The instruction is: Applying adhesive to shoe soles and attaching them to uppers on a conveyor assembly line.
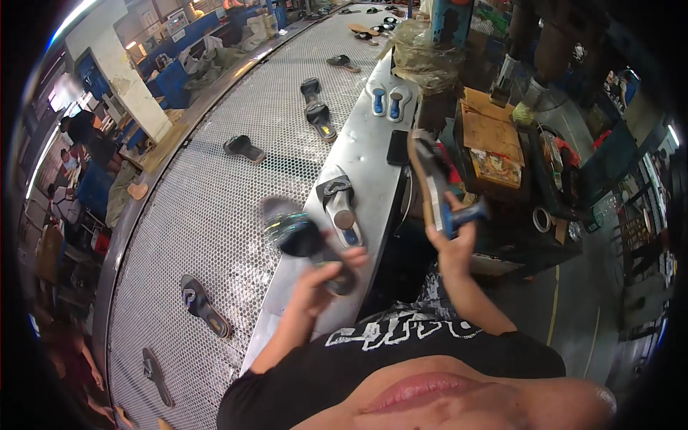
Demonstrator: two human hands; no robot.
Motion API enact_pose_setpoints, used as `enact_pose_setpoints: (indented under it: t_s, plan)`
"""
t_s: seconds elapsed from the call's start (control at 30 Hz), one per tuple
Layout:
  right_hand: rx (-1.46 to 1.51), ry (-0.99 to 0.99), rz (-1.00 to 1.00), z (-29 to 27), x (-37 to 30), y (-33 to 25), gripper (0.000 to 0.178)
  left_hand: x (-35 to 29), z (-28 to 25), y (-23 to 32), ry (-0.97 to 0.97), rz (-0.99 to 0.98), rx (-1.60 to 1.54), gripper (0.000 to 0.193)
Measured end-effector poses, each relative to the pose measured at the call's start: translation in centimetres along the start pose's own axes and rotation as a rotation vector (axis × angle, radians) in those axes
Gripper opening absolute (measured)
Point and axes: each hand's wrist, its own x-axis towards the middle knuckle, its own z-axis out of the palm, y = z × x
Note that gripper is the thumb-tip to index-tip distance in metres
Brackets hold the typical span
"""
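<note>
Gripping a dark sandal (297,233) in the left hand (322,276), a person stands at the edge of a curved, perforated metal conveyor (215,208); the fingers are closed around the sandal's near end, and the rest of it juts up and to the left from the fist, blurred, over the seam between the conveyor and a smooth steel ledge (373,154). Its long axis runs from lower right to upper left, the free end pointing away from the body toward the conveyor. The right hand (455,240) is closed around a blue strap (466,215) at the lower end of a second sandal (430,179), which stands almost on edge above the fist, showing a tan sole rim; its long axis runs nearly upright, leaning slightly left, the far tip pointing up and away over the ledge's right edge. The two sandals are well apart, one on each side of the ledge. Between the hands, on the ledge, lies a grey shoe form with a strap (338,204), just beside the left hand. More dark sandals (204,304) lie scattered on the conveyor, and a pair of blue-centred forms (385,100) sits farther up the ledge
</note>
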Motion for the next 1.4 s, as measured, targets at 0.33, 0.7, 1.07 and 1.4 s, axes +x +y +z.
enact_pose_setpoints:
  t_s: [0.33,0.7,1.07,1.4]
  plan:
    - [-0.021,-0.710,-0.162,-2.1,-5.6,-3.1,0.050,9.0,-0.7,1.2,0.247,0.195,-0.169,0.043]
    - [-0.323,-0.240,-0.330,-5.7,-4.1,-1.2,0.051,7.8,6.1,-11.7,-0.299,0.070,0.611,0.067]
    - [-1.069,0.166,-0.209,-16.6,17.6,7.6,0.076,9.9,-0.4,-18.4,-0.553,-0.310,0.881,0.045]
    - [-1.155,0.089,-0.040,-14.6,21.6,8.0,0.075,8.4,0.0,-17.4,-0.538,-0.127,0.849,0.040]
